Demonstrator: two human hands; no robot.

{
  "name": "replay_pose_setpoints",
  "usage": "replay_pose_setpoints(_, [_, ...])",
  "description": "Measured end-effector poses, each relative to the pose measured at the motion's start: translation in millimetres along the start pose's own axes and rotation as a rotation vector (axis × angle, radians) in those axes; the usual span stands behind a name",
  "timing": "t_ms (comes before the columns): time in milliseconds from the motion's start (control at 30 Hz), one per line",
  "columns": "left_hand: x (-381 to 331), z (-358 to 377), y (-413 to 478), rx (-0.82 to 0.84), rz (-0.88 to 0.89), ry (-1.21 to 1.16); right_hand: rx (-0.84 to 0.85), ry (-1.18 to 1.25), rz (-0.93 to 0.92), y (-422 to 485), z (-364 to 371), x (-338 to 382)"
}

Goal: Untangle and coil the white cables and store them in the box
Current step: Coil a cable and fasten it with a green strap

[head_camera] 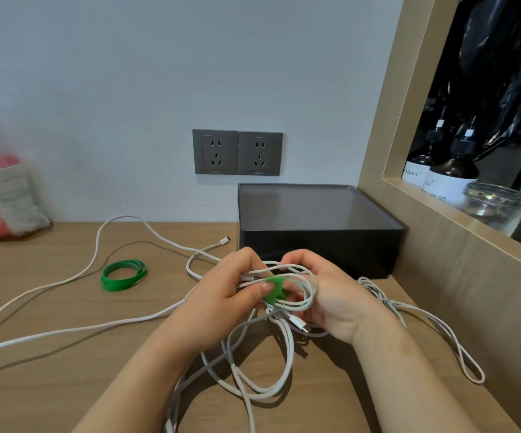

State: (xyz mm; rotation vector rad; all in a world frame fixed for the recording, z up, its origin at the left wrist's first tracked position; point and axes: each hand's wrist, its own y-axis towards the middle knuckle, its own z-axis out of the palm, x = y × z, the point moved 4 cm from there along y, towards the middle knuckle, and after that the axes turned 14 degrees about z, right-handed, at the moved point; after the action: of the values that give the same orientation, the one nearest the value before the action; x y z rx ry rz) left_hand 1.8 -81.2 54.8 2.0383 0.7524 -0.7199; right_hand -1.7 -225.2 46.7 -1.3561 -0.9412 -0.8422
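Note:
Several white cables (65,329) sprawl over the wooden desk (49,379), some still tangled below my hands. A small coil of white cable (303,295) sits between both hands, with a green tie (274,291) wrapped across it. My left hand (224,289) grips the coil, its thumb pressing on the green tie. My right hand (328,292) holds the coil's other side with curled fingers. A white connector (298,323) hangs under the coil. The dark box (318,235) stands just behind my hands, against the wall.
A bundle of spare green ties (123,274) lies on the desk to the left. A bag (2,195) stands at the far left. Two wall sockets (237,152) sit above the box. A wooden niche on the right holds bottles (450,173) and a glass jar (496,204).

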Motion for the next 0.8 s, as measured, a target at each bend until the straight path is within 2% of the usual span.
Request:
replay_pose_setpoints(133, [-0.3,0.7,1.0,0.009,-0.020,0.025,-0.043,0.033,0.055,-1.6,-0.1,-0.8])
replay_pose_setpoints(233, [2.4,0.2,1.7,0.020,-0.025,0.090,0.072,0.169,0.091,-3.4,1.5,-1.0])
replay_pose_setpoints(300, [2.4,1.1,1.9,0.035,-0.015,0.127,0.082,0.101,0.107,-2.0,1.2,-1.7])
replay_pose_setpoints(467, [3.5,2.1,1.9,0.014,-0.009,0.109,-0.140,-0.076,-0.020,3.1,1.8,-2.6])
replay_pose_setpoints(667, [1.8,5.0,0.8,-0.021,0.037,0.042,-0.197,-0.058,-0.070,3.4,6.0,-3.3])
replay_pose_setpoints(800, [0.3,5.5,2.1,-0.016,0.098,0.145,-0.202,-0.045,-0.086,2.7,7.2,-4.4])
